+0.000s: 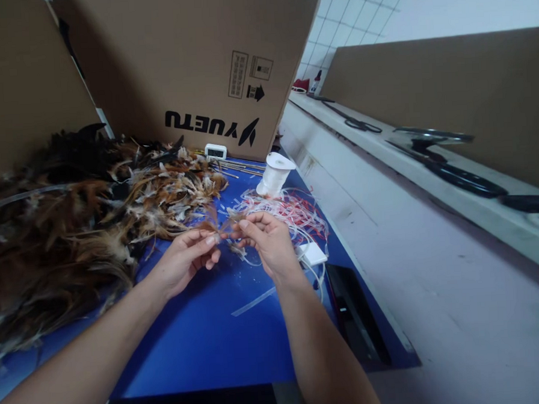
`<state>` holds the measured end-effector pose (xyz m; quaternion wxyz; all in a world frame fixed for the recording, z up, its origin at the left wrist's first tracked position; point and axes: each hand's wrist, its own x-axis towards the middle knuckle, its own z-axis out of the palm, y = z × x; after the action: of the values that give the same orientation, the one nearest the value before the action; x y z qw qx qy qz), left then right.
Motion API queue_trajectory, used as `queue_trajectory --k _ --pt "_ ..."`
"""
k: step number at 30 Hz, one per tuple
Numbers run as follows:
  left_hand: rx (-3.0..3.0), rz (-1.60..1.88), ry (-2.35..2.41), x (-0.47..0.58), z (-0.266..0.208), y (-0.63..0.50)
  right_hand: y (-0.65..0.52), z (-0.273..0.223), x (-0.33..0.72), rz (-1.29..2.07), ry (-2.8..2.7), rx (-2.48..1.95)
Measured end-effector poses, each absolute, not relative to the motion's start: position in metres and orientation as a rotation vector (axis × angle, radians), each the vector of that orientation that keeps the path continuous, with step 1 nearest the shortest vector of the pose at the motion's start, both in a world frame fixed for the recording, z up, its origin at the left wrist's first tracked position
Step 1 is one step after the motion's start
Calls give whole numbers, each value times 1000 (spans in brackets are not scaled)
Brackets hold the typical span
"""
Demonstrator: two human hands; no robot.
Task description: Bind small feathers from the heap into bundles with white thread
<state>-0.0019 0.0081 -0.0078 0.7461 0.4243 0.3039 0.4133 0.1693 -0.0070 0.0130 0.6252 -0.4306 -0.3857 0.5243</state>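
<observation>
My left hand [188,257] pinches a brown feather [211,222] between thumb and fingers, above the blue table [204,344]. Close by on the right, my right hand [266,238] is closed in a pinch at the same feather, its thumb and forefinger nearly meeting the left fingertips. Greyish fluff shows around the right fingertips; whether it belongs to the same feather I cannot tell. A large heap of brown, black and tan feathers [72,230] lies to the left of my hands. Under and behind the right hand is a tangle of white and red strips [304,215].
A white spool [275,176] stands behind the strips, near thin sticks [243,166] and a small white digital display [215,151]. Cardboard boxes [153,57] wall the back. A white block with a cable [312,254] and a black device [356,312] lie right. Scissors [360,125] rest on the ledge.
</observation>
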Motion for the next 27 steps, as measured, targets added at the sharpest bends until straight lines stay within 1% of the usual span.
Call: queue_trajectory --k 27 --pt "985 925 714 -2 -19 11 -12 14 163 1251 -903 -995"
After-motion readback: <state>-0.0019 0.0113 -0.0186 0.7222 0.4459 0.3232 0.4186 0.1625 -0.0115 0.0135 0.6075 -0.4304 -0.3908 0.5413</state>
